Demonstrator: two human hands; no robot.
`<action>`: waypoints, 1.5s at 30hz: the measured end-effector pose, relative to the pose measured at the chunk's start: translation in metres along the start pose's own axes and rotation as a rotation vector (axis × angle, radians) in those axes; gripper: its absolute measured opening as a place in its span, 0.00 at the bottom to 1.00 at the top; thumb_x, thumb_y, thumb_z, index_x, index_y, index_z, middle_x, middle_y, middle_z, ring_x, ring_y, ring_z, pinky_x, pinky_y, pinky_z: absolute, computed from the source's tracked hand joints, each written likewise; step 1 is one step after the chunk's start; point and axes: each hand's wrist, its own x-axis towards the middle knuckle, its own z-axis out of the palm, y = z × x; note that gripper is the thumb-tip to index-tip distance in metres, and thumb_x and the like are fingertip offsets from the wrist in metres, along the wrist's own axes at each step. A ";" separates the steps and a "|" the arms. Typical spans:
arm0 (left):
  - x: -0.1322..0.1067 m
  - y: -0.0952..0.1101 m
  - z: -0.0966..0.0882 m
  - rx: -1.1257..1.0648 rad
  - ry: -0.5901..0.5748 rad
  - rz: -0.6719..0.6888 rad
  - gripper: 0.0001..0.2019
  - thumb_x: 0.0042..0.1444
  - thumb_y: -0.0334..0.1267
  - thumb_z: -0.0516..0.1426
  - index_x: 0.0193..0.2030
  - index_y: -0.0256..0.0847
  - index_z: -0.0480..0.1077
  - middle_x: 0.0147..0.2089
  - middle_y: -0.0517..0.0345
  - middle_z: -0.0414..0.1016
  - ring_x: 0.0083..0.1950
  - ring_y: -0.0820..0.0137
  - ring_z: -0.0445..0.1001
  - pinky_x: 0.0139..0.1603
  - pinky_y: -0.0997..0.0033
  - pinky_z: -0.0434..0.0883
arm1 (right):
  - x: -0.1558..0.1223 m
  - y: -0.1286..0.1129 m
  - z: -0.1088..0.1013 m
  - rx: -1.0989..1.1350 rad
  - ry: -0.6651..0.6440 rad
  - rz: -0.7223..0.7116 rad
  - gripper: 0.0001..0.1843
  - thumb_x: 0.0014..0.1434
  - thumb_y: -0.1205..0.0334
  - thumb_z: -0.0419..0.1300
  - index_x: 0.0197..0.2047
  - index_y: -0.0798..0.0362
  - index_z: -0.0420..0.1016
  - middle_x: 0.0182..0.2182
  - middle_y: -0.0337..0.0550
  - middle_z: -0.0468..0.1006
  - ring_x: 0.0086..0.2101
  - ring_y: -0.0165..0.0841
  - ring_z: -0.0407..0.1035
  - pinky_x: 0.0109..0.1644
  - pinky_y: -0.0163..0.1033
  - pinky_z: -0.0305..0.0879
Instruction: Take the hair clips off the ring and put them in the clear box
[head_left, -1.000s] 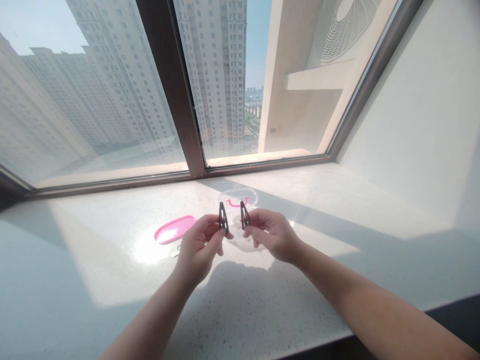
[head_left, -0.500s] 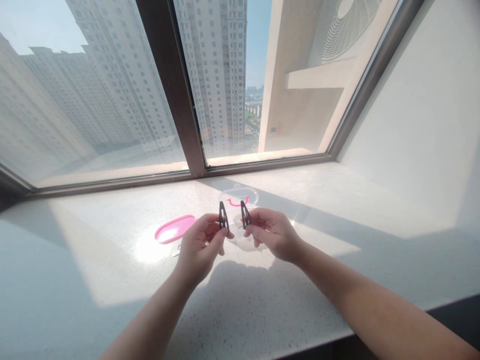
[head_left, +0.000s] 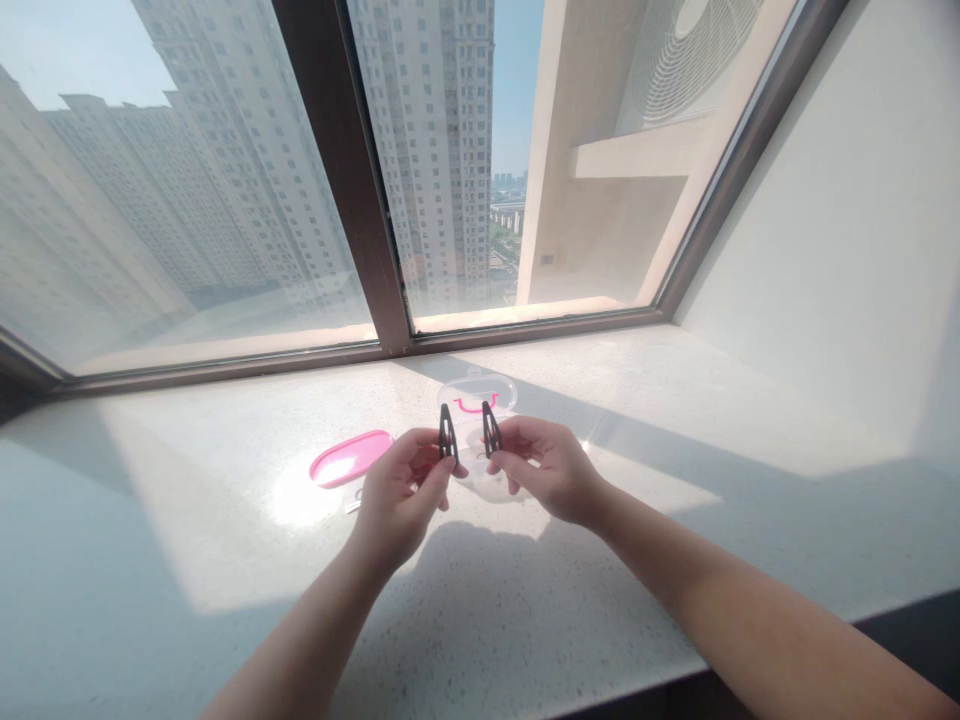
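My left hand (head_left: 397, 495) pinches a dark snap hair clip (head_left: 447, 432) and holds it upright above a white stone sill (head_left: 600, 420). My right hand (head_left: 544, 468) pinches a second dark hair clip (head_left: 491, 428) just to the right of the first, also upright. The two clips stand side by side, a small gap between them. Right behind them sits a small clear plastic case (head_left: 480, 392) with a pink clasp. A pink oval lid (head_left: 350, 458) lies on the sill to the left of my left hand.
A large window with a dark frame (head_left: 352, 200) runs along the far side of the sill. A white wall (head_left: 847, 220) closes off the right side. The sill's front edge (head_left: 750, 660) runs under my right forearm. Sunlight falls across the middle of the sill.
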 end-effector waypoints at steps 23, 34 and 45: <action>0.001 -0.003 0.000 0.008 -0.016 0.011 0.07 0.57 0.34 0.57 0.42 0.36 0.69 0.31 0.52 0.78 0.24 0.73 0.71 0.23 0.74 0.68 | 0.000 0.002 -0.001 0.055 0.000 0.006 0.08 0.59 0.69 0.59 0.42 0.57 0.75 0.29 0.43 0.77 0.25 0.28 0.69 0.25 0.33 0.69; -0.001 -0.005 -0.001 0.021 -0.035 0.016 0.07 0.59 0.34 0.56 0.43 0.35 0.69 0.31 0.53 0.77 0.26 0.72 0.72 0.23 0.74 0.69 | 0.000 0.002 -0.001 0.056 0.001 0.000 0.09 0.59 0.71 0.58 0.43 0.57 0.75 0.29 0.43 0.77 0.25 0.27 0.68 0.25 0.32 0.68; -0.001 -0.006 -0.001 0.031 -0.038 0.012 0.07 0.59 0.35 0.56 0.43 0.35 0.69 0.32 0.53 0.77 0.25 0.73 0.72 0.23 0.73 0.69 | 0.000 0.002 0.000 0.086 0.000 0.004 0.09 0.58 0.72 0.58 0.42 0.57 0.76 0.27 0.42 0.76 0.24 0.26 0.67 0.25 0.31 0.67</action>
